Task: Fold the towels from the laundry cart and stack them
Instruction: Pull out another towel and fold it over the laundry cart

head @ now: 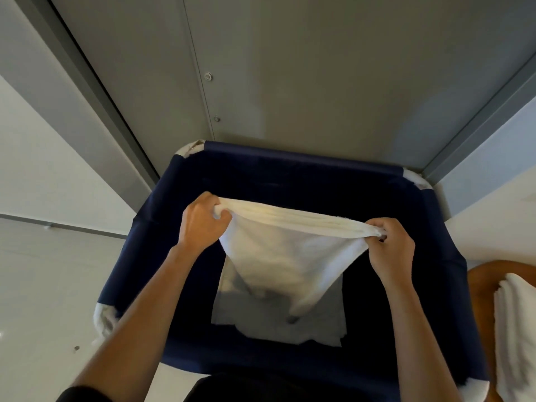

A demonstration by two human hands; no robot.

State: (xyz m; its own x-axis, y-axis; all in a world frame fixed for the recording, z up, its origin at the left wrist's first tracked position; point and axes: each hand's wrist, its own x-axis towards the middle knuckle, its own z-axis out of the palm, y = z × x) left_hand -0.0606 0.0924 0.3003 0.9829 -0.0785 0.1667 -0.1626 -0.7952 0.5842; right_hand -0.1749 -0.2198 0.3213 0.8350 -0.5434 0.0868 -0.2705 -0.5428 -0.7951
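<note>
A white terry towel (275,250) hangs as a sagging triangle over the navy fabric laundry cart (290,161), top edge taut between left hand (203,223) and right hand (391,249), each grip clamped on a bunched corner. Folded white towels (516,329) lie at the rounded wooden bench (481,282) edge.

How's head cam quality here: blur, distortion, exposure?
Head view: wide-angle distortion splays the wall seams outward; the cart interior is crushed to near black; the towel is evenly lit and fairly sharp; the folded towels at the right edge look soft and stretched; no glare seen.
</note>
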